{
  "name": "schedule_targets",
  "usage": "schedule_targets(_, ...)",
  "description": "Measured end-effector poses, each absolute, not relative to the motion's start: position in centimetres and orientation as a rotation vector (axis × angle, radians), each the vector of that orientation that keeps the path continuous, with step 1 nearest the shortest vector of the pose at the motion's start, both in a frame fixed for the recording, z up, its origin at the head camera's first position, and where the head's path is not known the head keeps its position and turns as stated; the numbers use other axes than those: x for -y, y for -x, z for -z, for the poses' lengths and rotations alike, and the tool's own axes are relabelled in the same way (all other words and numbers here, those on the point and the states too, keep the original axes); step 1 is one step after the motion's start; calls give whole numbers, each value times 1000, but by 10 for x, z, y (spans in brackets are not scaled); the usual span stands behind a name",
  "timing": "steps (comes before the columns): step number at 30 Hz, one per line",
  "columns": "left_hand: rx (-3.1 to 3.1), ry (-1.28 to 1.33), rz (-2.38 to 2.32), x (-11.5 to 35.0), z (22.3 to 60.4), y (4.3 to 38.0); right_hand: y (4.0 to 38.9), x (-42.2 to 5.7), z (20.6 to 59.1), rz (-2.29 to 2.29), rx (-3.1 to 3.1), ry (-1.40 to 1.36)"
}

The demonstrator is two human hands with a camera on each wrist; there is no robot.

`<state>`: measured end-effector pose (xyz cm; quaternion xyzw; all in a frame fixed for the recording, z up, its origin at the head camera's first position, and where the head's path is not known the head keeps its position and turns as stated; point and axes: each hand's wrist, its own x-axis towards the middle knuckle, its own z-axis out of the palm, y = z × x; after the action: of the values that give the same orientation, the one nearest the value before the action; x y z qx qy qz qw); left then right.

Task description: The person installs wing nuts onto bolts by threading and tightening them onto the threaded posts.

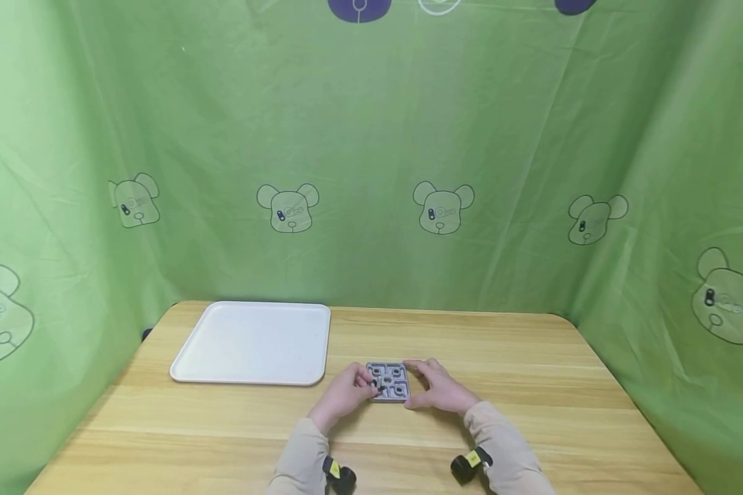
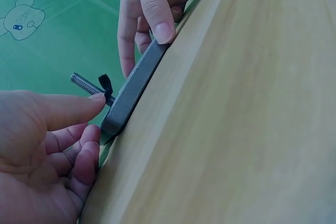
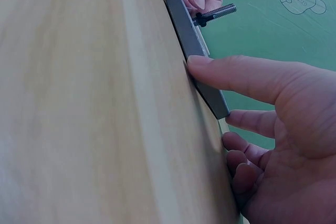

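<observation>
A square grey metal plate point(image 1: 397, 380) with round recesses and raised ribs lies on the wooden table. From its left part stands a threaded bolt point(image 2: 84, 83) carrying a black wing nut point(image 2: 106, 84). My left hand point(image 1: 345, 394) pinches the wing nut low on the bolt, thumb tip against it, the forefinger partly hidden behind. The other left fingers curl beside the plate's edge. My right hand point(image 1: 441, 389) grips the plate's right side, its thumb point(image 3: 202, 64) on the near edge and the fingers reaching to the far edge.
A white rectangular tray point(image 1: 254, 344) rests on the table point(image 1: 508, 350) at the back left. Green curtains point(image 1: 371, 124) with bear-head outlines enclose the table on the left, back and right. Each sleeve carries a black wrist device.
</observation>
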<state>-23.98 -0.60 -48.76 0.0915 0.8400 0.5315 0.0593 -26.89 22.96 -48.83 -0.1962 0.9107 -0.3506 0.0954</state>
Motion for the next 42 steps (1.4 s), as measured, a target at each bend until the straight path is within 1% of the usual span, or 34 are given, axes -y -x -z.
schedule_targets(28,-2611,-349,-1533,3,493,245,271,-229,490,1036,-2705,588)
schedule_targets(42,-2675,-385,-1478,2,495,246,269,-228,489,1051,-2702,542)
